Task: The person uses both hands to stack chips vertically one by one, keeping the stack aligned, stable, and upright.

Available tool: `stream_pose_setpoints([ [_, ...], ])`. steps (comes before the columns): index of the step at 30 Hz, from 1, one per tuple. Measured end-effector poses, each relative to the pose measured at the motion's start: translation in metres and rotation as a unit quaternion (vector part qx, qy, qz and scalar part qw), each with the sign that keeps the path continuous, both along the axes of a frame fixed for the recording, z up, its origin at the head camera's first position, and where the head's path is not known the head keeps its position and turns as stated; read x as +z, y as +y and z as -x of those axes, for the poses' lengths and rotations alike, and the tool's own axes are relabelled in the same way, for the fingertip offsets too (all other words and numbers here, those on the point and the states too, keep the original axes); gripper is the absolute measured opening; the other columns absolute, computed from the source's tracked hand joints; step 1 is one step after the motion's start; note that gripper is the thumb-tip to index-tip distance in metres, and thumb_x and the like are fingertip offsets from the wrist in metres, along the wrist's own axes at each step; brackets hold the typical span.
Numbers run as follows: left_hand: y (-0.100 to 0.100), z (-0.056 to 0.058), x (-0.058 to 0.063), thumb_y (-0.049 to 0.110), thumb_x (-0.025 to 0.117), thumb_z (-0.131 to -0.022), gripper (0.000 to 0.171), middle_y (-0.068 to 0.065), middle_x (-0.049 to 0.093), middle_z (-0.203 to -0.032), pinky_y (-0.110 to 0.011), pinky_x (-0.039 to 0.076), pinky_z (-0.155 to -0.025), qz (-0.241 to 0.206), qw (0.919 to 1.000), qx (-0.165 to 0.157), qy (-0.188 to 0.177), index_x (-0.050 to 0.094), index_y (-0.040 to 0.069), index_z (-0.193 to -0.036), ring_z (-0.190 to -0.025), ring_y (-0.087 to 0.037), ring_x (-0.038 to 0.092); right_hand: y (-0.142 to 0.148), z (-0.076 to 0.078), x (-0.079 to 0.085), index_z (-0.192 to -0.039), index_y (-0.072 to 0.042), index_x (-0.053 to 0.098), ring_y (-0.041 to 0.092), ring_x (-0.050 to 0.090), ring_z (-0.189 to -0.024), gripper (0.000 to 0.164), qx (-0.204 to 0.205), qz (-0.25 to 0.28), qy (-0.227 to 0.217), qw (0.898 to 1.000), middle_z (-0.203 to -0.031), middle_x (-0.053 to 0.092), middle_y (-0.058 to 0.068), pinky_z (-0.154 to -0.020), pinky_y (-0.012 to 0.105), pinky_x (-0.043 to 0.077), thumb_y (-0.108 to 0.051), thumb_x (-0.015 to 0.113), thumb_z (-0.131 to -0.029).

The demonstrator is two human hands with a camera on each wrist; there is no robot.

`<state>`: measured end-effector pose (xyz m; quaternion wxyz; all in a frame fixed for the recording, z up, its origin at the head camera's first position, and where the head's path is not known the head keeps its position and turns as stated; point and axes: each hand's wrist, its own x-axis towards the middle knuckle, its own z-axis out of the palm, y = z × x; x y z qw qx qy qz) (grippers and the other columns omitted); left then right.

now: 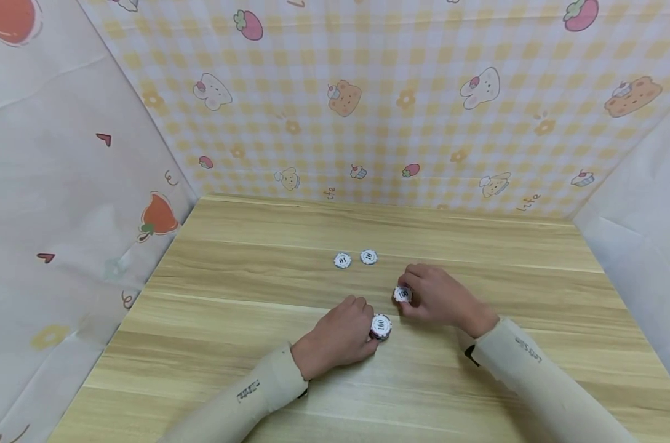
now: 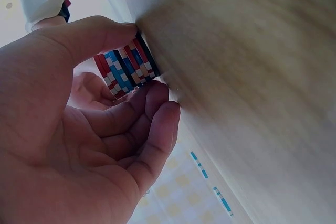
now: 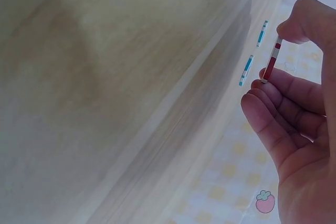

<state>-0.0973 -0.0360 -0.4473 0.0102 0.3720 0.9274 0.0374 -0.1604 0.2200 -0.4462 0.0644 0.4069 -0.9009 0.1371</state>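
My left hand (image 1: 341, 331) grips a stack of poker chips (image 1: 381, 326) between thumb and fingers, low on the table. Red, blue and dark edges show along the stack (image 2: 127, 67) in the left wrist view; its top chip reads 100. To the right and a little farther back, my right hand (image 1: 437, 296) pinches a single poker chip (image 1: 403, 294) marked 100. This chip has a red and white edge (image 3: 271, 62) in the right wrist view, held between thumb and fingertips just off the table surface. The two hands are apart.
Two chips marked 10, a left one (image 1: 342, 261) and a right one (image 1: 369, 257), lie flat on the wooden table (image 1: 246, 258) beyond the hands. A yellow checked cloth (image 1: 379, 135) hangs along the back edge, with a pale sheet (image 1: 63, 184) on the left side.
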Motion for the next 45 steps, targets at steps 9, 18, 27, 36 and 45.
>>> stream_pose_setpoints([
  [9,0.0,0.0,-0.001,0.036,0.076,-0.099,0.032,-0.003,0.061,-0.088,-0.028,0.046,-0.075,0.002,1.0,0.001,-0.001,0.072,0.004,-0.097,-0.08,-0.016,0.049,-0.002,-0.008,0.001,-0.105,-0.005,0.075,0.012,0.058,-0.081,0.027,0.025,0.011,0.022,0.999,-0.097,0.066,0.0,-0.074,0.037,0.056,-0.025,0.083,-0.089],
  [18,0.0,0.0,-0.001,0.036,0.076,-0.099,0.032,-0.002,0.061,-0.086,-0.028,0.045,-0.073,0.003,0.9999,-0.004,0.01,0.071,0.005,-0.094,-0.079,-0.016,0.049,-0.004,-0.015,0.006,-0.106,-0.003,0.076,0.012,0.062,-0.085,0.03,0.036,0.013,0.03,0.999,-0.1,0.068,0.001,-0.075,0.036,0.058,-0.025,0.085,-0.089],
  [27,0.0,0.0,0.001,0.035,0.077,-0.098,0.031,-0.002,0.061,-0.086,-0.028,0.045,-0.073,0.004,0.9999,-0.01,0.013,0.071,0.005,-0.093,-0.079,-0.016,0.05,-0.007,-0.024,0.011,-0.108,-0.001,0.075,0.011,0.061,-0.085,0.03,0.051,0.017,0.032,0.998,-0.101,0.068,0.002,-0.075,0.035,0.058,-0.024,0.084,-0.091],
  [36,-0.001,-0.001,0.001,0.035,0.077,-0.099,0.031,-0.002,0.061,-0.088,-0.027,0.044,-0.071,-0.002,1.0,-0.002,-0.004,0.071,0.004,-0.097,-0.08,-0.015,0.049,-0.014,-0.032,0.013,-0.107,-0.005,0.075,0.011,0.063,-0.085,0.029,0.085,0.038,0.04,0.995,-0.101,0.069,0.001,-0.074,0.033,0.059,-0.026,0.086,-0.091],
  [45,-0.001,0.0,0.0,0.035,0.078,-0.099,0.031,-0.002,0.059,-0.086,-0.026,0.043,-0.069,-0.005,1.0,0.001,-0.005,0.071,0.005,-0.098,-0.079,-0.015,0.047,-0.023,-0.035,0.013,-0.108,-0.004,0.075,0.009,0.06,-0.084,0.031,0.113,0.036,0.047,0.992,-0.099,0.066,0.0,-0.073,0.03,0.057,-0.027,0.088,-0.09],
])
